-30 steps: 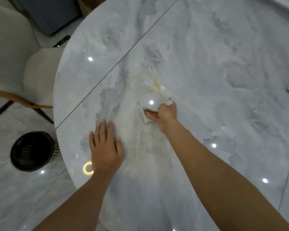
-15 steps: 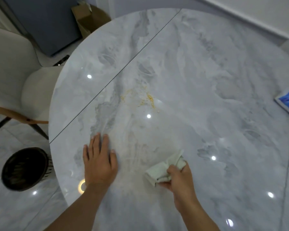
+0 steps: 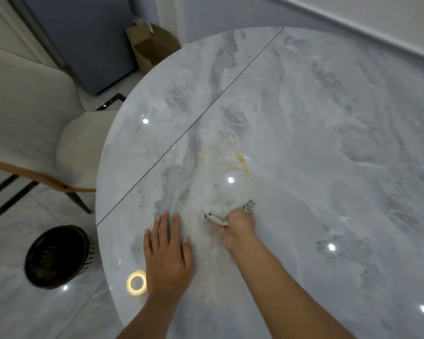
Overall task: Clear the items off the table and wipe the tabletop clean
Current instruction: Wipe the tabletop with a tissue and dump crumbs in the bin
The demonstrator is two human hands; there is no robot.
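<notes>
Person wiping a round grey marble-patterned tabletop (image 3: 304, 118).
Right hand (image 3: 239, 222) grips a crumpled pale cloth (image 3: 218, 212), just short of yellow crumbs (image 3: 230, 159); left hand (image 3: 167, 255) lies flat beside the cloth, fingers straight, likely bracing.

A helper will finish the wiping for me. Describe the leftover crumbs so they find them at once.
On the round marble table, look just right of the dark seam, beyond the right hand gripping the cloth. The crumbs are the only yellow specks on the grey top.
</notes>
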